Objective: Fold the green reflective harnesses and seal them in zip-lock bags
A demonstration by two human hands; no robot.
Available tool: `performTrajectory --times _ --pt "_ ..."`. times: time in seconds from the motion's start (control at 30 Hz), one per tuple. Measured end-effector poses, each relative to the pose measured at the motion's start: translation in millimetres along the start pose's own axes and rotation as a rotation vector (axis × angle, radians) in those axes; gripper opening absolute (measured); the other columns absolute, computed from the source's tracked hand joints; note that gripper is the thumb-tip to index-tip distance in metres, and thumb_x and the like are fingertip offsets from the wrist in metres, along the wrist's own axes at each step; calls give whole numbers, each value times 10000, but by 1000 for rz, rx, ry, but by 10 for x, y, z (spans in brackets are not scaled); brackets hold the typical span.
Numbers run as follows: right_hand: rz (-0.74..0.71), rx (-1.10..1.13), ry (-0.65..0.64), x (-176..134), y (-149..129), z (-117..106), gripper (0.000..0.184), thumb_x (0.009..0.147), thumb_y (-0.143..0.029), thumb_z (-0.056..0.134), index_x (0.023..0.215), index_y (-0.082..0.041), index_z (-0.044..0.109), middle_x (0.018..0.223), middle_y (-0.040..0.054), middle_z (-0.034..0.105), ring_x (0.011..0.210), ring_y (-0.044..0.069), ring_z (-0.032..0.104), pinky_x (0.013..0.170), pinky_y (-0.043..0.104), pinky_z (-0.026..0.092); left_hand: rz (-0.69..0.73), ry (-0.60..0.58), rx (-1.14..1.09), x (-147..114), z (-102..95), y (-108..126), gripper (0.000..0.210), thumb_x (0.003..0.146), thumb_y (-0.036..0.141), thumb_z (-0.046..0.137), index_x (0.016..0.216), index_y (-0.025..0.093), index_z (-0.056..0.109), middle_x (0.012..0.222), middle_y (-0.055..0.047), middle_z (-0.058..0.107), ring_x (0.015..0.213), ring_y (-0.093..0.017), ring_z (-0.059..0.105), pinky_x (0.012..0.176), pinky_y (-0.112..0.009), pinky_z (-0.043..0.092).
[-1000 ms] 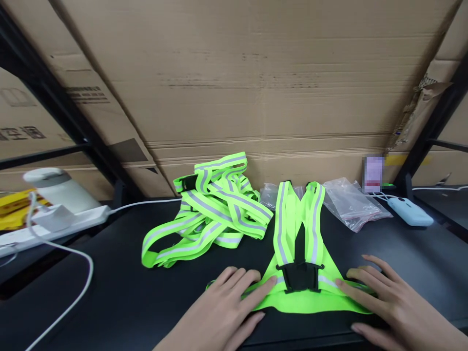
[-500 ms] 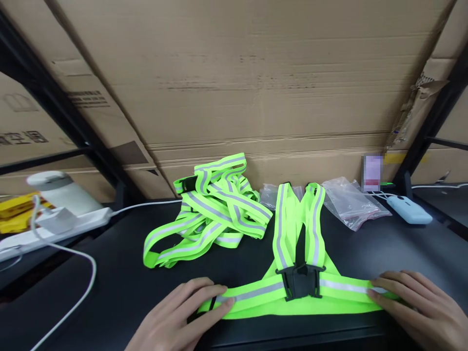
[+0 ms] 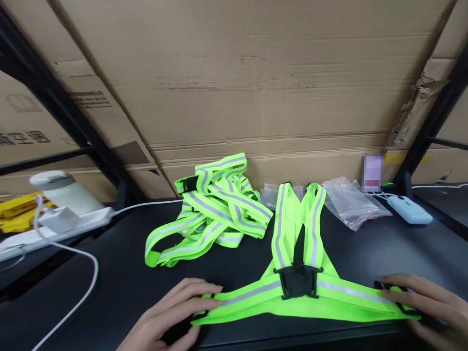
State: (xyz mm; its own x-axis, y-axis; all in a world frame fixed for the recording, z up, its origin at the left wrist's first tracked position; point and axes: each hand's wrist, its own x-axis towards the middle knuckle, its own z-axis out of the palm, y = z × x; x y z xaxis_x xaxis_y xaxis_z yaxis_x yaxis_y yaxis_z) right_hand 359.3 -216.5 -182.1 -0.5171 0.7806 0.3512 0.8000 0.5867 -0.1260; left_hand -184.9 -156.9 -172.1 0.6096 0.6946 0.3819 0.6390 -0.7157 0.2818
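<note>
A lime-green reflective vest (image 3: pixel 303 309) made of elastic straps with silver stripes lies spread on the black table, close to its front edge. Its black plastic buckle (image 3: pixel 299 281) sits in the middle, with two shoulder straps running up from it. My left hand (image 3: pixel 179 312) grips the left end of the waist strap between fingers and thumb. At the opposite end, my right hand (image 3: pixel 426 302) holds the strap by its black slider; its thumb is largely hidden. Behind, to the left, a tangled pile of similar reflective straps (image 3: pixel 215 209) rests on the table.
Clear plastic bags (image 3: pixel 353 202) lie behind the vest. A light blue power bank (image 3: pixel 409 209) is at the right. On the left are a white power strip (image 3: pixel 95 219), a white cable (image 3: pixel 95 273) and a pale bottle (image 3: pixel 69 192). Cardboard (image 3: pixel 256 97) walls the back.
Both hands have moved outward to the strap's ends, and the waist part is now stretched wider. The buckle has shifted slightly left.
</note>
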Motion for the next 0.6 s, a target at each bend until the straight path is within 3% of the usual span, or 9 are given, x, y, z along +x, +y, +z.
performTrajectory --times 0.17,0.27,0.43,0.6 --pt "-8 -5 116 36 41 42 340 936 -234 623 1244 -319 738 1251 43 758 966 239 798 835 238 647 45 156 78 120 -21 54 370 975 89 495 1126 306 754 1328 -53 697 882 -127 741 756 -177 585" --pt "-32 -22 192 149 -4 22 323 940 -200 577 1197 -293 748 1222 59 763 937 222 800 789 225 650 81 203 116 251 -46 154 375 989 80 493 1155 307 740 1377 -57 664 904 -108 742 759 -153 572" --pt "1 11 283 472 -187 -45 348 932 -93 526 1105 -274 768 1334 112 675 961 205 758 735 252 616 208 245 150 679 2 434 456 976 -4 447 1173 287 738 1454 -81 587 1164 -165 683 909 -232 575" --pt "1 92 433 765 -387 -56 419 893 -21 493 1067 -276 776 1347 117 607 997 201 711 672 256 567 337 334 179 1212 160 831 352 982 42 498 1058 263 762 1281 -96 665 964 -175 689 798 -293 593"
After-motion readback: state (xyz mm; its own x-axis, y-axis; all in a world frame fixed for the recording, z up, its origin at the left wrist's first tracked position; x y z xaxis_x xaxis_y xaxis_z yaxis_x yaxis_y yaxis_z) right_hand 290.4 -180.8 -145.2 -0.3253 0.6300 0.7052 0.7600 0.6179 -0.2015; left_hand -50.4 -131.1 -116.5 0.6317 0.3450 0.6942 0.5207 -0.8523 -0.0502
